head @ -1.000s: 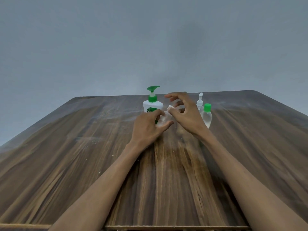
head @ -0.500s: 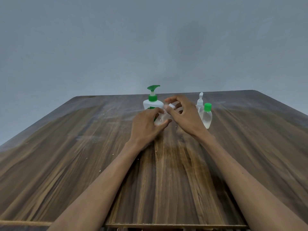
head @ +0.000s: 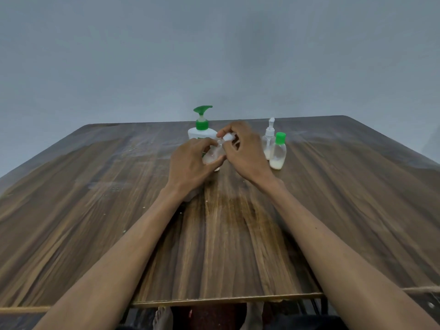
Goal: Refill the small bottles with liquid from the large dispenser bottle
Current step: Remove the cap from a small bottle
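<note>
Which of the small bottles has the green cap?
The green-capped small bottle stands farthest right, upright on the table. Behind it, the spray-top bottle is all clear, and the held bottle has a white cap.

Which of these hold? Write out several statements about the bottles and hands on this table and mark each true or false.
1. The left hand holds a small clear bottle. True.
2. The right hand's fingers pinch that bottle's white cap. True.
3. The pump dispenser bottle has a red pump. False: it is green.
4. The green-capped small bottle lies on its side. False: it stands upright.
5. A clear spray bottle stands beside the green-capped one. True.
</note>
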